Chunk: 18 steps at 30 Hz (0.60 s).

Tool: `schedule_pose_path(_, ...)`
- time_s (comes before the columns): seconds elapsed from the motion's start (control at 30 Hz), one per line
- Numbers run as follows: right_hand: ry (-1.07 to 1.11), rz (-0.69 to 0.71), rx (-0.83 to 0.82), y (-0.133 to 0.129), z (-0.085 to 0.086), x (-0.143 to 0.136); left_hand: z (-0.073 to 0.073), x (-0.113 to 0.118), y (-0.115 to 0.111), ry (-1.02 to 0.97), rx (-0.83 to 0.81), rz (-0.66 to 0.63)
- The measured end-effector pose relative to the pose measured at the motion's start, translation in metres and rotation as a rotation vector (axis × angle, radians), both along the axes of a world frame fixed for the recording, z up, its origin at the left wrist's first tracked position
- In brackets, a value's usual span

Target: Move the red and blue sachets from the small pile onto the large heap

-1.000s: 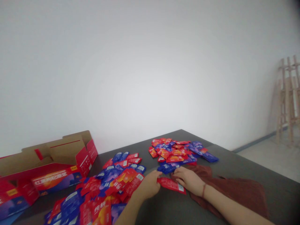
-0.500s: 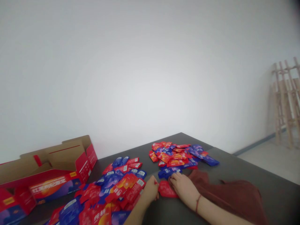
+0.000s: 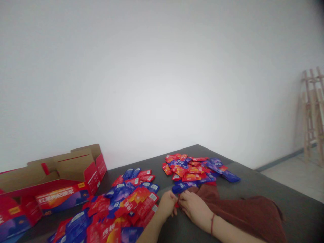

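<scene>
My left hand is closed in a pinch at the middle front of the table, with a small bit of a red sachet showing by its fingertips. Right beside it, my right hand has its fingers bent over the left end of a brown cloth, meeting the left fingers. Most of that sachet is hidden behind both hands. The cloth trails rightward in folds under and behind my right forearm. Just beyond the hands lies a pile of red and blue sachets.
A larger sachet heap spreads left of my left forearm. Open red cardboard boxes stand at the far left on the dark table. A white wall rises behind, and a wooden rack leans at the right.
My right hand has moved left toward my left hand, drawing the brown cloth along. The red sachet, plainly visible between the hands before, is now mostly covered.
</scene>
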State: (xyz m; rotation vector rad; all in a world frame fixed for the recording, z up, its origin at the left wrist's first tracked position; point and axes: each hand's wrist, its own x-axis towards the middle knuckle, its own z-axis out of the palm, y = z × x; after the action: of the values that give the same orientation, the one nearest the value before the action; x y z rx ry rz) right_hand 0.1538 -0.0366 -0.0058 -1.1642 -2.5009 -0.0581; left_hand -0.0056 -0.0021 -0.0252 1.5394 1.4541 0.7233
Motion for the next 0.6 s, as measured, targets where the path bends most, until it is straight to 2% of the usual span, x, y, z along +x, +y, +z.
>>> schedule_pose_path(0.1, 0.009, -0.018, 0.006, -0.002, 0.003, 0.008, 0.001, -0.004, 0.001, -0.009, -0.008, 0.000)
schedule_pose_path(0.23, 0.007, -0.275, -0.009, 0.002, 0.012, 0.034, 0.001, -0.006, 0.002, -0.033, -0.002, 0.019)
schedule_pose_path(0.33, -0.009, -0.343, -0.024, 0.007, 0.013, 0.040, 0.001, -0.005, 0.004, -0.043, 0.006, 0.037)
schedule_pose_path(0.6, 0.006, -0.026, -0.037, 0.014, 0.006, -0.016, -0.002, -0.009, 0.005, -0.035, 0.034, 0.066)
